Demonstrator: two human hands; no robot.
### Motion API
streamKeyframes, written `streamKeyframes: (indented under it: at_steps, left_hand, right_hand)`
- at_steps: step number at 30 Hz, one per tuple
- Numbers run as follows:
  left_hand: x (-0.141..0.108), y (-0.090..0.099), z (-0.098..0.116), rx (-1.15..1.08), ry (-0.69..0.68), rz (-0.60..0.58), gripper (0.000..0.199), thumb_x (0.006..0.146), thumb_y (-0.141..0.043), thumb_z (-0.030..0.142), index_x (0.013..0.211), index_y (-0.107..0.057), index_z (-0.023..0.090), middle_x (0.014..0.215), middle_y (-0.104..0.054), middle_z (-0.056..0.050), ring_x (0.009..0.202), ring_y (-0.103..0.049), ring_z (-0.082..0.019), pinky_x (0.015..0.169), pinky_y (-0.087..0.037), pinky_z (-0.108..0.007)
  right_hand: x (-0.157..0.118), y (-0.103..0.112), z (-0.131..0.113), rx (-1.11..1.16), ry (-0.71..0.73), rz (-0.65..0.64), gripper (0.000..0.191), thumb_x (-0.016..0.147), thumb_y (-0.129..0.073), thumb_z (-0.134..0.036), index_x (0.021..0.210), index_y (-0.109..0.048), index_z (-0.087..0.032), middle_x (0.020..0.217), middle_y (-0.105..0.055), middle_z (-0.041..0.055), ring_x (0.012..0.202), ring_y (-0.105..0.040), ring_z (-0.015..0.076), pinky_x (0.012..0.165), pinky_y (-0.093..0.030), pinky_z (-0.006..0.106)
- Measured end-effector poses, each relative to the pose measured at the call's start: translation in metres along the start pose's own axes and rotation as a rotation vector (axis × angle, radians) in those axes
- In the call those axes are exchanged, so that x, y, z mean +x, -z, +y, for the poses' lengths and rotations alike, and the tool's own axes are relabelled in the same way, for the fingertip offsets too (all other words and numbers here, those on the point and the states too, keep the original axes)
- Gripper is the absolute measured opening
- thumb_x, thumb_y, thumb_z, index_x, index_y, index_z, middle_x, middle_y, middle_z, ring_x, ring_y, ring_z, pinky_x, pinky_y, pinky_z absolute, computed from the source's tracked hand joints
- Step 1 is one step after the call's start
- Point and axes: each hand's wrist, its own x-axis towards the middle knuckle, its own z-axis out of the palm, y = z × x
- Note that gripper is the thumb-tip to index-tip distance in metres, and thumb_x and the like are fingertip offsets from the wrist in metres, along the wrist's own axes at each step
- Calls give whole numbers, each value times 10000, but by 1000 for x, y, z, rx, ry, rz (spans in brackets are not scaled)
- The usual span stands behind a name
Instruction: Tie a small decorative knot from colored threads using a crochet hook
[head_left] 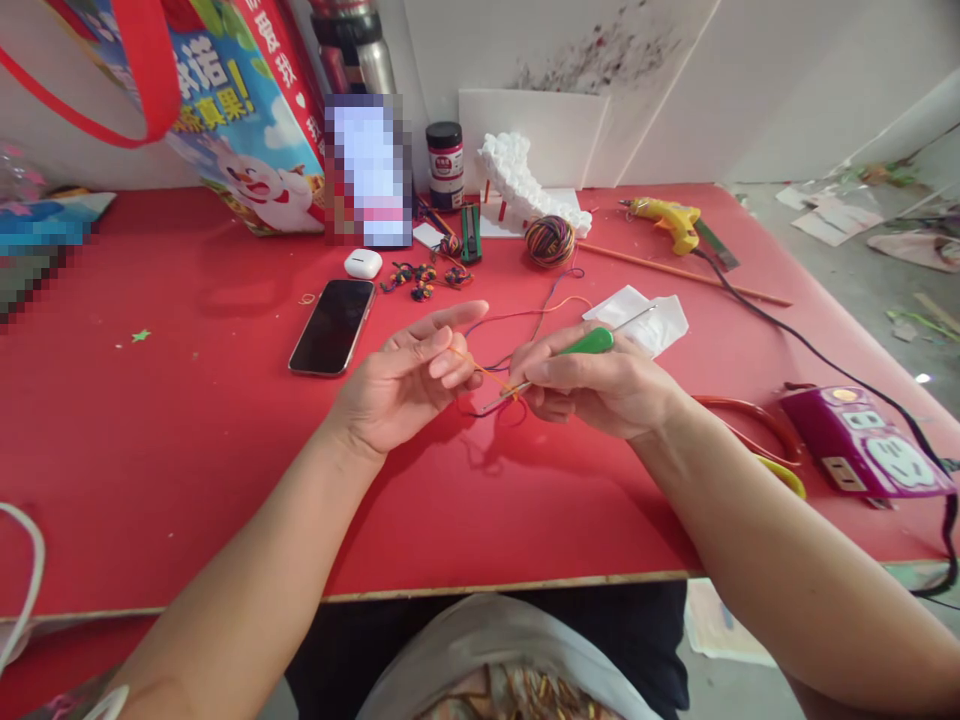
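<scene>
Over the red table, my left hand pinches an orange part of a multicoloured yarn between thumb and index finger. My right hand is closed round a crochet hook with a green grip. The hook's thin metal shaft points left, and small yarn loops lie round it near the right fingertips. From the hands the strands run back towards a dark multicoloured yarn ball.
Behind my hands lie a black phone, a white earphone case, small knotted yarn pieces and white paper. A yellow glue gun with its cord, a wooden stick and a purple power strip are at the right.
</scene>
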Motion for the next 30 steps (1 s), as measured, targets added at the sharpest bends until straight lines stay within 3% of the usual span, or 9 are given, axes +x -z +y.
streamKeyframes:
  at_steps: [2,5,9,12,16,20,24,27,30]
  left_hand:
    - [-1,-1,3,-82,23,37,146,921,-766,141,1049,-829,172,569,-422,77,499,-383,-58,636,-525,-212]
    - [-2,0,6,-136,10,77,163,925,-748,124,1018,-820,237,625,-497,63,472,-267,-51,456,-360,-174]
    - [-2,2,8,-129,-26,92,265,892,-798,183,1126,-808,308,657,-557,51,496,-265,-74,389,-229,-192]
    - [-1,3,8,-130,-69,115,364,873,-807,164,1201,-795,321,644,-542,57,504,-270,-80,403,-244,-199]
    - [4,3,5,-57,-110,126,417,743,-830,75,1122,-832,251,668,-536,47,537,-335,-62,435,-260,-175]
    - [6,6,2,105,-169,189,371,677,-814,43,1012,-875,190,731,-586,2,581,-401,-59,458,-272,-180]
    - [3,9,6,180,-168,79,165,661,-806,105,767,-881,207,639,-537,-27,596,-437,-102,483,-268,-218]
    - [1,12,7,449,-261,9,76,693,-804,170,632,-849,178,720,-606,-82,698,-536,-148,578,-383,-270]
    - [3,12,2,794,-336,46,103,755,-833,179,822,-908,199,817,-651,-78,765,-558,-160,698,-432,-295]
  right_hand:
    - [0,1,0,-11,-4,-23,115,727,-844,-241,722,-863,-128,574,-672,34,452,-500,86,430,-349,242]
    - [0,2,2,-26,-5,-19,116,729,-846,-239,716,-856,-124,565,-664,33,459,-508,93,435,-357,244]
    - [1,1,4,-61,-10,-20,124,751,-848,-245,726,-853,-124,571,-666,31,472,-519,97,444,-376,245]
    - [1,1,6,-94,-4,-54,131,777,-846,-258,756,-865,-130,597,-676,29,486,-527,98,453,-389,248]
    - [-1,1,5,-75,0,-77,114,784,-846,-254,768,-871,-144,604,-676,24,489,-535,99,454,-394,246]
    - [-1,0,3,-24,4,-87,101,767,-824,-230,740,-857,-139,605,-684,34,479,-516,96,440,-364,246]
    - [0,-1,-1,73,32,-31,117,731,-820,-244,684,-813,-137,591,-658,25,454,-408,70,415,-311,240]
    - [0,0,-7,146,42,34,138,684,-854,-261,637,-788,-150,555,-611,1,446,-345,56,405,-282,229]
    - [-1,2,-11,168,52,28,158,656,-889,-279,627,-800,-152,546,-616,-2,427,-332,47,396,-268,225]
